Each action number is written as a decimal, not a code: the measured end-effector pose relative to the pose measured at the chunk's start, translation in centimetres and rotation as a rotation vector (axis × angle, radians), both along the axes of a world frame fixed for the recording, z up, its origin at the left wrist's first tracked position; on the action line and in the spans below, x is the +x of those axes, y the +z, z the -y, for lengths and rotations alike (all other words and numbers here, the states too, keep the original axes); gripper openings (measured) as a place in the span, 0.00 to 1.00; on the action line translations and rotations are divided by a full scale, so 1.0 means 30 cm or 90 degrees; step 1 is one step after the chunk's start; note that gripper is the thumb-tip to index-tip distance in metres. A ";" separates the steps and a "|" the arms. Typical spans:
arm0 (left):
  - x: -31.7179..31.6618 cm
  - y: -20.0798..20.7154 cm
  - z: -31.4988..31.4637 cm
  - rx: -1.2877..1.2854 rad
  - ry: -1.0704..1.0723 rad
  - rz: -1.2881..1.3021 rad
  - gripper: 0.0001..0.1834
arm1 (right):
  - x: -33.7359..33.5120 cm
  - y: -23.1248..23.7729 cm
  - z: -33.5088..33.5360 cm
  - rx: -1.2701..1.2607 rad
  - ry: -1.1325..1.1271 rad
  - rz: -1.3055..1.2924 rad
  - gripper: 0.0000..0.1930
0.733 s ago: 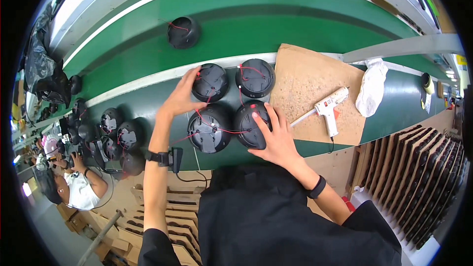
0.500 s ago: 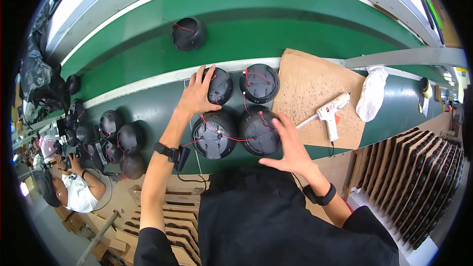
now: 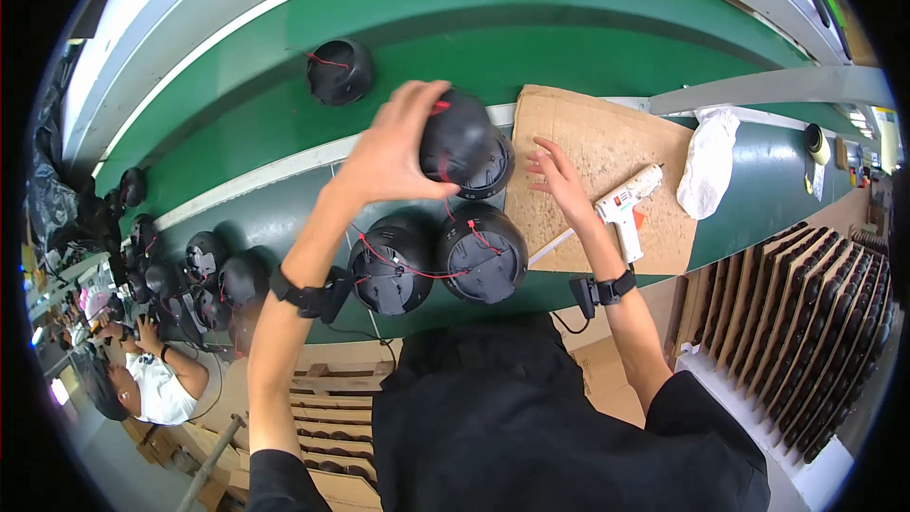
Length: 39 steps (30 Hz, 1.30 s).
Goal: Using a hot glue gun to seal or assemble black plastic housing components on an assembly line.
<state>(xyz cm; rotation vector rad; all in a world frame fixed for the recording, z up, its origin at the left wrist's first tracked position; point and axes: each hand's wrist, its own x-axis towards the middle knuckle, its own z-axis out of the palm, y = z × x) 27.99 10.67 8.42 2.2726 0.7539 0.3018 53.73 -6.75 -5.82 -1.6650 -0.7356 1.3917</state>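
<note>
My left hand (image 3: 393,147) grips a black dome-shaped housing (image 3: 453,140) with red wires and holds it lifted above the bench. Under it, partly hidden, lies another black housing (image 3: 493,171). Two more black housings (image 3: 391,264) (image 3: 483,251) with red wires sit open side up at the bench's near edge. My right hand (image 3: 559,175) hovers open over a brown cardboard sheet (image 3: 607,147), just right of the lifted housing, fingers spread. A white hot-glue gun (image 3: 627,207) lies on the cardboard to the right of that hand.
A single black housing (image 3: 338,71) rides on the green conveyor belt (image 3: 569,38) behind. A white crumpled cloth (image 3: 709,161) lies right of the cardboard. Several black housings (image 3: 204,261) crowd the bench at left, where another person (image 3: 142,384) works. Brown slotted trays (image 3: 815,341) stand at right.
My left hand has closed on a housing and lifted it off the bench. My right hand has left the front-right housing and moved up over the cardboard.
</note>
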 end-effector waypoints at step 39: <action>-0.586 -0.564 0.629 -0.315 0.336 0.060 0.61 | -0.283 -0.105 0.349 0.222 0.216 0.150 0.59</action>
